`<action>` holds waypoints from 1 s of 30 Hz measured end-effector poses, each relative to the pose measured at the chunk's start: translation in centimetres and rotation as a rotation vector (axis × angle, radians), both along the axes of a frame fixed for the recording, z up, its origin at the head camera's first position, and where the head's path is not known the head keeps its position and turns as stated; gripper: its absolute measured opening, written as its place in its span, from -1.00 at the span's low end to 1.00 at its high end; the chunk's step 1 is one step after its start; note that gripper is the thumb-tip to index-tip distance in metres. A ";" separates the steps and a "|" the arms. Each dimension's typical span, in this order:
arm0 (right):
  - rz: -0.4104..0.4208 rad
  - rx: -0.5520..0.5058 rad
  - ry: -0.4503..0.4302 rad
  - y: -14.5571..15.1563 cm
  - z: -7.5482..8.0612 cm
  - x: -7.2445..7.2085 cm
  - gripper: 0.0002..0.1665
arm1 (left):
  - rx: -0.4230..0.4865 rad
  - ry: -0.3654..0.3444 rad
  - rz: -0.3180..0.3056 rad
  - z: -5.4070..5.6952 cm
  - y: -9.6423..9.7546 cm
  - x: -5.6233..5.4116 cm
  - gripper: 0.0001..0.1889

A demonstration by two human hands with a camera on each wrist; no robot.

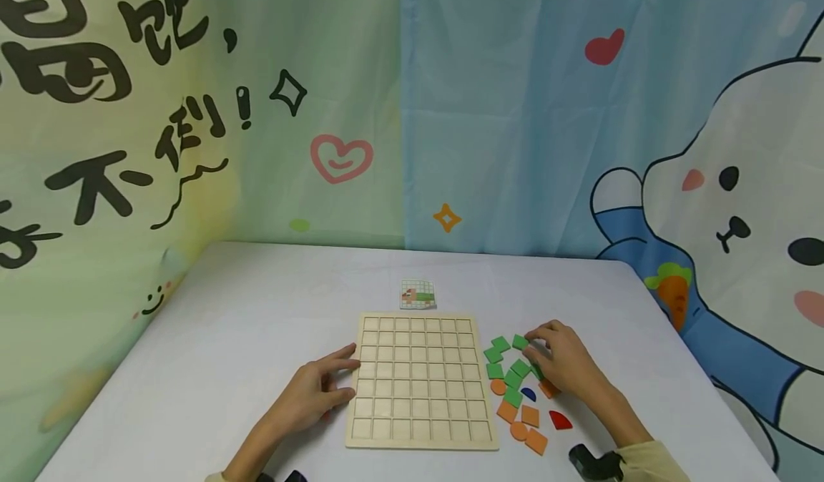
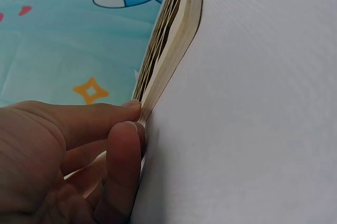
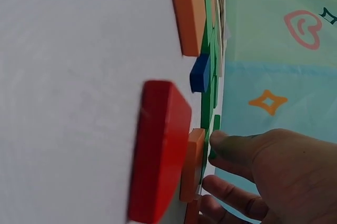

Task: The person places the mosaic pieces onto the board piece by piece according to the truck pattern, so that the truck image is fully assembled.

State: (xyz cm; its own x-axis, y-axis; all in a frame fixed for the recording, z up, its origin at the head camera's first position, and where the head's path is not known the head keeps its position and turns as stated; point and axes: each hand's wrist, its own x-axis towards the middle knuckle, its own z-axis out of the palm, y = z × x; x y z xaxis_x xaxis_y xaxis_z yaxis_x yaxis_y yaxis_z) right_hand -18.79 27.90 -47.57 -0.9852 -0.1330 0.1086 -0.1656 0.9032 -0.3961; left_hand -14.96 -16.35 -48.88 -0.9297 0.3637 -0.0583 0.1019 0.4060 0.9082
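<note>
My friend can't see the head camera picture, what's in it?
A person's left hand touches a pale grid board on a white table, while the right hand is at small green, orange, red and blue pieces beside it. A small picture card lies beyond the board, before a cartoon backdrop.

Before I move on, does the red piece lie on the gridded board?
No: in the head view, the red piece lies on the white table, right of the gridded board.

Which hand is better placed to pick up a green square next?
The right hand, I'd say: it is among the green squares to the right of the board. The left hand is at the board's left edge, so it would probably have to reach across.
</note>
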 end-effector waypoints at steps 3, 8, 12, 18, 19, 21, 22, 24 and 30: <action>-0.003 -0.009 -0.005 0.0 0.0 0.1 -0.68 | -0.007 0.006 -0.004 0.0 -0.1 0.1 -0.43; -0.007 -0.014 0.008 0.0 0.0 0.1 -0.68 | 0.003 0.004 -0.007 -0.1 -0.1 0.0 -0.44; -0.018 -0.019 0.018 -0.2 0.0 0.2 -0.68 | 0.007 0.003 -0.007 -0.3 -0.2 0.0 -0.44; -0.010 -0.019 0.012 -0.8 0.3 0.5 -0.67 | 0.022 0.000 -0.018 -0.3 -0.2 -0.1 -0.43; -0.005 -0.021 0.005 -0.9 0.3 0.6 -0.67 | 0.022 0.000 -0.021 -0.3 -0.1 0.0 -0.43; 0.014 -0.019 -0.013 -1.1 0.4 0.7 -0.67 | 0.009 0.005 -0.023 -0.3 -0.1 0.0 -0.43; 0.027 -0.020 -0.024 -1.2 0.5 0.8 -0.67 | 0.007 0.006 -0.024 -0.3 -0.1 0.0 -0.43; 0.052 -0.020 -0.043 -1.5 0.5 0.9 -0.68 | 0.002 0.003 -0.019 -0.2 -0.1 0.0 -0.43; 0.113 -0.034 -0.042 -2.4 0.7 1.5 -0.68 | 0.008 0.001 -0.021 -0.2 -0.3 -0.2 -0.42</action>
